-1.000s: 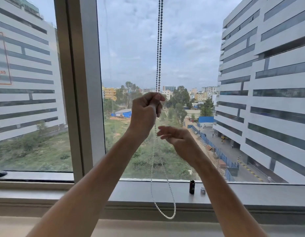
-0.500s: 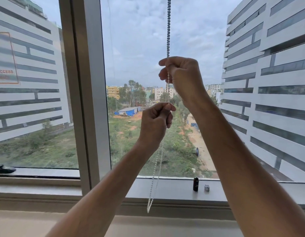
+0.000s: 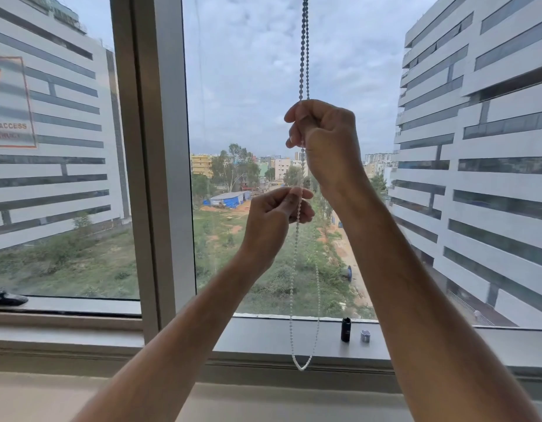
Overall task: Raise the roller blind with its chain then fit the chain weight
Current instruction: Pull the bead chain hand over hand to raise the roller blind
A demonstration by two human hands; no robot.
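A white bead chain (image 3: 304,47) hangs down in front of the window glass and ends in a loop (image 3: 301,365) just above the sill's front edge. My right hand (image 3: 324,141) is closed around the chain high up, at about eye height. Below it, my left hand (image 3: 275,220) pinches one strand of the chain between thumb and fingers. The blind itself is out of view above the frame. A small black cylinder (image 3: 346,329) and a small grey cap-like piece (image 3: 365,336) stand on the window sill (image 3: 263,336), to the right of the loop.
A thick grey window mullion (image 3: 155,166) stands left of my hands. A dark object (image 3: 5,297) lies on the sill at the far left. An orange-framed notice (image 3: 11,102) is stuck on the left pane. Buildings and a green lot lie outside.
My right hand rose from below the left and closed on the chain above it. The left hand shifted its hold lower. The hanging loop swung and now hangs open again.
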